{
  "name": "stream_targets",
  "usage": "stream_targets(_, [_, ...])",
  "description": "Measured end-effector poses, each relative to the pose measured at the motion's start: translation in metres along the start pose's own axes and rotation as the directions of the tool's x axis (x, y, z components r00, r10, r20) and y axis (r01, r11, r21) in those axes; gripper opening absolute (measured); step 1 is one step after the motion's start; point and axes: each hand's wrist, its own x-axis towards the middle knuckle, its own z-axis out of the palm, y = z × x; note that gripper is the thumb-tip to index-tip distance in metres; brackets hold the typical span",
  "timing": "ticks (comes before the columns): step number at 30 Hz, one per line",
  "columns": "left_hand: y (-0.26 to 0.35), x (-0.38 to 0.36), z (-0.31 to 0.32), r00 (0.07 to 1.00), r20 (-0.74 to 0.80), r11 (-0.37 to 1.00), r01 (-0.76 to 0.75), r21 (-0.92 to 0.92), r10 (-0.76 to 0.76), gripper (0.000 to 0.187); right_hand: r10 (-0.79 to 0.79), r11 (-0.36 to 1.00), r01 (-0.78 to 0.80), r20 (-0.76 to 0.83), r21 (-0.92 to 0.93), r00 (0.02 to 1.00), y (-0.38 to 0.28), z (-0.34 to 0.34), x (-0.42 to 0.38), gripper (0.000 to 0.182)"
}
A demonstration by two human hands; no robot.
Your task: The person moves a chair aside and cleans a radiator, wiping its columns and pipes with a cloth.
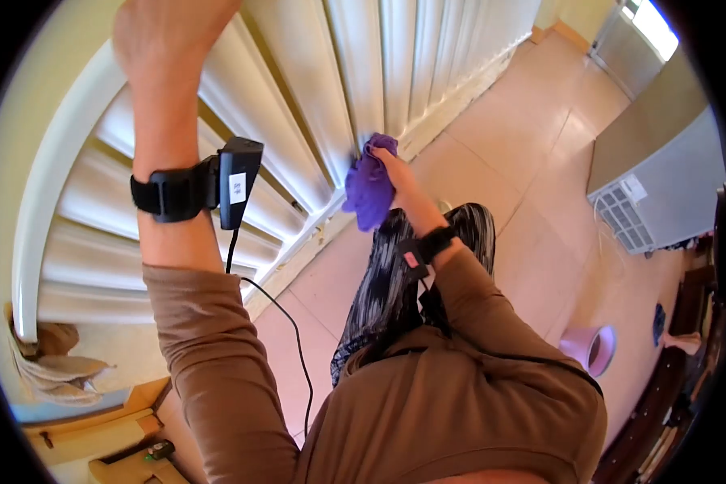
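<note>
My right hand [396, 171] is closed round a bunched purple cloth [369, 192], held low against the bottom ends of the white radiator [294, 68] bars. Up at the top edge of the head view, my left hand [165, 32] overlaps the upper part of the radiator, its fingers cut off by the frame. A black strap with a small box [240, 184] sits on my left wrist, and a cable runs down from it. Another strapped box [414, 260] is on my right wrist.
Pale tiles [492, 173] cover the floor. A pink bucket [589, 348] stands at the right, below a large grey appliance [673, 173]. A greyish cloth [60, 373] hangs at the lower left, near a wooden cabinet [97, 436]. Dark shelving [678, 387] lines the right edge.
</note>
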Motion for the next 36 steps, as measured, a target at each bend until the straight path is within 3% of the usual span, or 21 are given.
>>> stream_targets(2, [-0.010,0.006,0.001,0.986,0.168,0.993,-0.004,-0.119,0.024,0.046,0.111,0.988,-0.138,0.307,0.069,0.945,-0.036,0.011,-0.034,0.030])
stream_targets(3, [-0.015,0.006,0.004,0.990,0.144,0.995,0.009,-0.104,0.006,0.046,0.043,0.999,-0.048,0.354,0.006,0.934,-0.059,0.022,-0.052,0.032])
stream_targets(4, [-0.018,0.004,0.007,0.994,0.100,0.974,-0.017,-0.226,0.040,0.044,0.022,1.000,-0.023,0.377,0.000,0.926,-0.074,0.035,-0.055,0.032])
stream_targets(5, [-0.023,0.008,0.008,0.996,0.053,0.938,-0.053,-0.343,0.076,0.041,-0.219,0.974,0.222,0.408,0.039,0.886,-0.086,0.048,-0.058,0.035])
stream_targets(6, [-0.028,0.011,0.000,0.997,0.032,0.942,-0.051,-0.331,0.065,0.041,-0.442,0.889,0.449,0.425,0.090,0.790,-0.097,0.060,-0.061,0.037])
stream_targets(8, [-0.039,0.010,-0.022,0.967,-0.232,0.794,-0.221,-0.566,0.104,0.038,-0.527,0.824,0.563,0.456,0.065,0.718,-0.132,0.085,-0.060,0.044])
stream_targets(9, [-0.048,0.009,-0.032,0.963,-0.251,0.797,-0.227,-0.559,0.098,0.038,-0.743,0.546,0.832,0.400,-0.099,0.536,-0.151,0.098,-0.064,0.047])
stream_targets(10, [-0.063,0.007,-0.040,0.969,-0.239,0.836,-0.183,-0.517,0.064,0.039,-0.878,0.184,0.944,0.387,-0.273,0.283,-0.167,0.109,-0.066,0.050])
stream_targets(11, [-0.079,0.003,-0.048,0.974,-0.226,0.870,-0.134,-0.474,0.027,0.042,-0.881,0.170,0.948,0.390,-0.268,0.268,-0.182,0.119,-0.065,0.050])
stream_targets(13, [-0.102,-0.010,-0.067,0.995,-0.091,0.923,-0.064,-0.380,0.031,0.030,-0.928,-0.080,0.963,0.372,-0.259,0.023,-0.201,0.139,-0.062,0.059])
stream_targets(14, [-0.115,-0.016,-0.065,0.985,-0.168,0.945,-0.095,-0.314,0.043,0.022,-0.927,-0.093,0.964,0.375,-0.249,0.008,-0.201,0.147,-0.062,0.059])
stream_targets(16, [-0.140,-0.033,-0.062,0.990,-0.138,0.979,-0.060,-0.194,0.033,0.022,-0.948,-0.189,0.897,0.313,-0.400,-0.060,-0.184,0.156,-0.063,0.068])
stream_targets(17, [-0.150,-0.041,-0.060,0.993,-0.114,0.989,-0.044,-0.141,0.028,0.023,-0.928,-0.227,0.887,0.366,-0.402,-0.071,-0.170,0.154,-0.058,0.077])
stream_targets(20, [-0.177,-0.063,-0.050,0.999,-0.009,0.999,-0.032,-0.023,0.032,0.025,-0.928,-0.236,0.854,0.367,-0.463,-0.058,-0.114,0.140,-0.047,0.066])
stream_targets(22, [-0.171,-0.064,-0.048,0.999,-0.031,1.000,-0.030,0.004,0.030,0.026,-0.934,-0.219,0.870,0.354,-0.441,-0.055,-0.076,0.123,-0.034,0.062])
stream_targets(30, [-0.169,-0.064,-0.035,0.986,-0.168,0.996,-0.009,0.085,0.023,0.031,-0.902,-0.053,0.821,0.379,-0.568,0.205,0.063,0.059,-0.013,0.067])
stream_targets(32, [-0.167,-0.064,-0.035,0.976,-0.217,0.996,-0.015,0.085,0.033,0.030,-0.876,0.082,0.775,0.325,-0.627,0.355,0.085,0.051,-0.017,0.071])
stream_targets(33, [-0.168,-0.065,-0.035,0.977,-0.210,0.996,-0.014,0.086,0.032,0.030,-0.830,0.194,0.722,0.282,-0.664,0.482,0.092,0.049,-0.024,0.073])
stream_targets(34, [-0.168,-0.065,-0.036,0.982,-0.190,0.996,0.001,0.094,0.017,0.030,-0.825,0.198,0.720,0.284,-0.665,0.489,0.098,0.048,-0.028,0.073])
stream_targets(36, [-0.168,-0.065,-0.036,0.987,-0.159,0.994,0.019,0.104,-0.002,0.029,-0.734,0.413,0.589,0.129,-0.695,0.667,0.109,0.046,-0.035,0.071])
